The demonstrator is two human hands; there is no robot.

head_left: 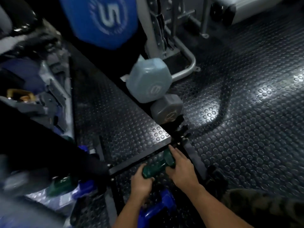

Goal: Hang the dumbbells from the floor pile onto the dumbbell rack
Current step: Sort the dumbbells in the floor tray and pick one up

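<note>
The person's two bare forearms reach in from the bottom edge of the view, with a blue dumbbell (158,209) lying on the floor just under the left wrist. The left hand (141,183) is curled around the near end of a dark green dumbbell (158,165), fingers wrapped under it and thumb over the top. The right hand (182,167) lies against the far end of the same dumbbell with its fingers stretched out along it, pressing rather than clenched. The green dumbbell sits low, just off the near corner of a raised black platform (118,122) with a studded top, close to its front edge.

Past the far edge of that platform, a pale blue dumbbell (148,79) stands on end with a grey dumbbell (167,109) touching it on the near side. Behind them are the grey metal tubes of a gym machine (164,35), and a blurred large blue dumbbell head (102,18) marked with a 5 fills the top of the view.

To the left of the platform, near the bottom left corner of the view, another green dumbbell (60,185) and a blue one (85,188) lie together, partly hidden by a dark blurred shape. The studded black rubber floor (246,112) spreads to the right, with bright reflections on it. Whether any of the left-hand metalwork is the rack, I cannot tell.
</note>
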